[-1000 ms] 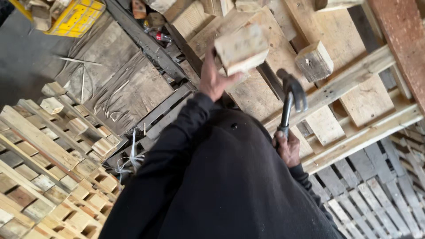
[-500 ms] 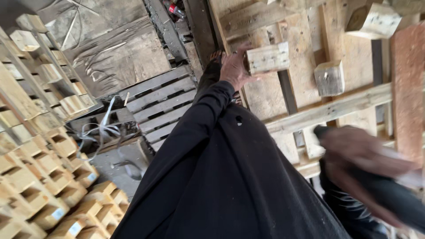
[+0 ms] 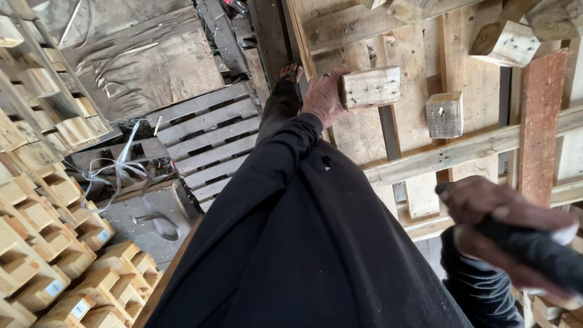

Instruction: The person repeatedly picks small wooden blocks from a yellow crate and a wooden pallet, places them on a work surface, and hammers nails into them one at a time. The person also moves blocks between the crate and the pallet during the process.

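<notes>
Stacked pallets (image 3: 54, 243) fill the floor beside a wooden pallet (image 3: 461, 146) lying flat. Over that pallet's boards, the left hand (image 3: 325, 97) has its grip closed on a wooden block (image 3: 370, 87). Nearer its lower edge, the right hand (image 3: 498, 225) grips a dark handle (image 3: 534, 249).

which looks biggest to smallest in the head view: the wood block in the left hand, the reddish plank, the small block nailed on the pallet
1. reddish plank
2. wood block in the left hand
3. small block, slightly smaller than the held one; the held one's nearness to the camera makes that unsure.
</notes>
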Available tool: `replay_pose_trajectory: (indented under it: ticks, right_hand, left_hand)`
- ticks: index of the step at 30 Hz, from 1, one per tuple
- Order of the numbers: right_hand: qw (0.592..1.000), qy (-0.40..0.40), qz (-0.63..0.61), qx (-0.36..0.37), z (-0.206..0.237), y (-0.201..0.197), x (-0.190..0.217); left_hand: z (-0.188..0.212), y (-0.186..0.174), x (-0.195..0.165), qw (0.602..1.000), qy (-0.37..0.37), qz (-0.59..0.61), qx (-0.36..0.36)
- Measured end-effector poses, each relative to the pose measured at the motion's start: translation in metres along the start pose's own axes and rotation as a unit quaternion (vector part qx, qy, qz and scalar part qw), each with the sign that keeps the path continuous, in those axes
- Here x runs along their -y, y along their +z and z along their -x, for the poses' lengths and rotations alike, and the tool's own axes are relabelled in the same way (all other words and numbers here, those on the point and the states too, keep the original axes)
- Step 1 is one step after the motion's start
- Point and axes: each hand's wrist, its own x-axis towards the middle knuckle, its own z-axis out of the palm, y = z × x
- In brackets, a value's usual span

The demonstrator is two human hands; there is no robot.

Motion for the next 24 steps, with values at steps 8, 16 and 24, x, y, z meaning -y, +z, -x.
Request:
replay_pose_trajectory:
  ticks: [8, 16, 24]
  right_hand:
    - [0.825, 0.520, 0.222, 0.026, 0.021, -0.015, -0.045]
    - [0.999, -0.038, 0.006, -0.017, 0.014, -0.015, 0.008]
    - [0.790, 0.585, 0.180, -0.036, 0.057, -0.001, -0.045]
  left_hand:
    - [-0.007, 0.007, 0.001, 0.999, -0.003, -0.038, -0.027]
    - [-0.005, 0.015, 0.014, 0.998, 0.013, -0.056, -0.021]
    - [0.002, -0.003, -0.003, 0.997, 0.035, -0.031, -0.055]
